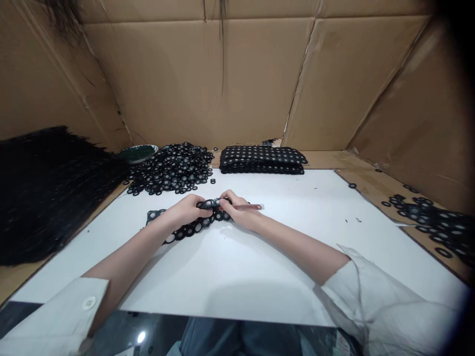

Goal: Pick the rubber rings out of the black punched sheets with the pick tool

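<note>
Mesh [190, 229], one piece: black rings with pale centres, joined edge to edge. Located mid-frame, left of centre; part lies on the white board [230, 277], the upper edge raised and folded in the hands.

Left hand [187, 210]: fingers closed, pinching the raised edge. Right hand [241, 210]: fingers closed on a slim reddish stick [256, 206], thumb against the mesh's right end; exact fingertip contact cannot be told.

Handling, as judged: light, limp, bending readily between rings; smooth faces probably a little slippery; joins likely the weak points. Best hold: whole rings pinched near the edge, the loose part supported by the board, no tugging.
</note>
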Available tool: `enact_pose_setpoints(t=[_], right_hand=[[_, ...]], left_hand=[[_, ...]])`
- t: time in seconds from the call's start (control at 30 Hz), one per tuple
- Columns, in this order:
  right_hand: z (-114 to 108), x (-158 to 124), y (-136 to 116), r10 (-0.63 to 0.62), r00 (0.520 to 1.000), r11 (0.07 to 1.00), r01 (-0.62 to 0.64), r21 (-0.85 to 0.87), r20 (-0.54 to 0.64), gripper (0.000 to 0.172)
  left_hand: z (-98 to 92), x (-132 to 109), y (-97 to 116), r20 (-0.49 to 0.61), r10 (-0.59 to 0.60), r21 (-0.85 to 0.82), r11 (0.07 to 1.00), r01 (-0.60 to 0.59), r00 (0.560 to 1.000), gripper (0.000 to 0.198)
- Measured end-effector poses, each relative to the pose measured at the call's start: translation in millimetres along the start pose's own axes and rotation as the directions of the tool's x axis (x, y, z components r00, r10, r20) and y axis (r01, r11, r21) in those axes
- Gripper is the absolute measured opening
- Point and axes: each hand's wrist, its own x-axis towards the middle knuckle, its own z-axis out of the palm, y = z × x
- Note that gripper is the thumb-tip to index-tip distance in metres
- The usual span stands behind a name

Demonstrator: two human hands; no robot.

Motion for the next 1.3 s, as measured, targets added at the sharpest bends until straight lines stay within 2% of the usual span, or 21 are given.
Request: enact_pose_setpoints(t=[0.17, 0.27, 0.37, 0.47, 0.57, 0.63, 0.77, 0.83, 0.9, 0.97, 1.07, 1.2, 1.3], right_hand=[[1.7, 6.5, 5.7, 0.064, 0.996, 0.966, -0.077, 0.245, 0.06, 0.044], [0.8, 8.9, 4.5, 0.078, 0.994, 0.955, -0.096, 0.282, 0.074, 0.045], [0.6, 7.5, 3.0, 0.083, 0.993, 0.959, -0.101, 0.266, 0.078, 0.043], [2.3, 2.6, 0.6, 0.083, 0.995, 0.983, -0.091, 0.162, 0.058, 0.04], [3.3, -1.4, -3.2, 0.072, 0.997, 0.996, -0.071, -0.049, 0.014, 0.038], [1.9, -1.7, -5.7, 0.024, 1.0, 0.985, -0.025, -0.171, -0.012, 0.037], [-4.2, 2.0, -5.9, -0.085, 0.994, 0.957, 0.064, -0.281, -0.063, 0.034], [-6.9, 3.6, -3.0, -0.025, 0.998, 0.977, 0.014, -0.211, -0.049, 0.036], [-9.1, 4.3, 0.4, 0.067, 0.998, 0.995, -0.067, -0.073, 0.008, 0.04], [-11.6, 4.8, 2.6, 0.106, 0.991, 0.991, -0.112, 0.079, 0.079, 0.042], [-17.1, 7.4, 3.3, 0.07, 0.981, 0.971, -0.108, 0.214, 0.178, 0.041], [-24.4, 12.5, 4.0, 0.039, 0.955, 0.966, -0.112, 0.234, 0.293, 0.035], [-25.5, 13.7, 5.9, 0.028, 0.948, 0.952, -0.122, 0.281, 0.316, 0.034]], left_hand=[[-3.0, 3.7, -3.0, 0.087, 0.044, 0.007, 0.999, -0.045, 0.995, 0.028], [-3.4, 4.8, -3.8, 0.089, 0.085, 0.021, 0.996, -0.088, 0.992, 0.03], [-1.8, 4.1, -2.5, 0.082, 0.068, -0.01, 0.998, -0.067, 0.994, 0.027], [3.8, 1.7, -1.4, 0.033, 0.003, -0.015, 1.0, -0.002, 0.999, 0.024], [12.2, -2.2, -1.4, -0.085, -0.025, 0.036, 0.999, 0.028, 0.996, 0.024], [16.7, -5.2, -0.6, -0.127, -0.019, 0.05, 0.998, 0.025, 0.992, 0.025], [17.2, -8.4, 4.9, -0.059, 0.009, -0.01, 1.0, -0.009, 0.998, 0.028], [13.9, -7.7, 7.7, -0.051, 0.053, 0.005, 0.999, -0.052, 0.997, 0.029], [10.4, -6.1, 9.0, -0.054, 0.082, 0.052, 0.996, -0.079, 0.995, 0.028], [7.7, -4.3, 8.4, -0.033, 0.087, 0.068, 0.994, -0.085, 0.996, 0.027], [5.9, -2.3, 5.3, 0.004, 0.074, 0.027, 0.997, -0.074, 0.997, 0.025], [5.2, -1.4, 2.4, 0.045, 0.048, -0.031, 0.998, -0.046, 0.998, 0.025], [4.8, -2.6, 2.6, 0.133, 0.06, -0.083, 0.995, -0.049, 0.989, 0.028]])
